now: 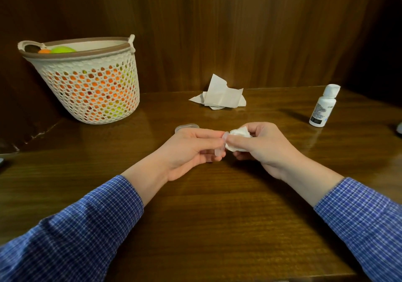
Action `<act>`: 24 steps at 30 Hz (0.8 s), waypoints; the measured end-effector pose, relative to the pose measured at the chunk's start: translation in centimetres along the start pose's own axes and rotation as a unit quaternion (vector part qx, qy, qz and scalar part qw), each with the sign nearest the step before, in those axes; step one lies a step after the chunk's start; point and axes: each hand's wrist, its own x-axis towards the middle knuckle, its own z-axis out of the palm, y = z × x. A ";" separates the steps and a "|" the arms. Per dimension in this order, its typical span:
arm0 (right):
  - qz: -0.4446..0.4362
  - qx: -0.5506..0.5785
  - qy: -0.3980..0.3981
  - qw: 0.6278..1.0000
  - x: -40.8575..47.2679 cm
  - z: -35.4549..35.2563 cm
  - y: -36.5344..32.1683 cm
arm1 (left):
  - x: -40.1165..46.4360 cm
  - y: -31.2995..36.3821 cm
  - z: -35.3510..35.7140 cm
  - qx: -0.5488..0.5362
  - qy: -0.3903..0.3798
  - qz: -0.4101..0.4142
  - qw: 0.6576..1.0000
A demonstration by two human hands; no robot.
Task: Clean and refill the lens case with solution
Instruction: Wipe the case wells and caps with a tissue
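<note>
Over the middle of the wooden table, my left hand (191, 149) holds a clear plastic lens case (220, 149) on edge between thumb and fingers. My right hand (258, 144) grips a crumpled white tissue (238, 137) and presses it against the case. A clear cap (187, 126) lies on the table just behind my left hand. The white solution bottle (323, 106) stands upright at the right, its flip cap open.
A white mesh basket (87, 81) holding orange and green balls stands at the back left. Loose white tissue sheets (219, 95) lie at the back centre against the wooden wall. A pale object (399, 128) shows at the right edge.
</note>
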 end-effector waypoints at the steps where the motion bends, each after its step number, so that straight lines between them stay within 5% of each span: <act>1: 0.000 0.012 0.001 1.000 0.0 0.0 -0.1 | 0.1 0.1 0.0 0.000 0.005 0.001 1.000; 13: -0.045 -0.086 0.066 0.993 -0.1 0.8 0.9 | -0.3 0.1 0.3 0.069 0.020 0.004 0.997; 24: -0.321 -0.370 0.122 0.863 -0.9 1.1 0.1 | -0.3 0.7 0.0 0.052 0.010 -0.014 0.999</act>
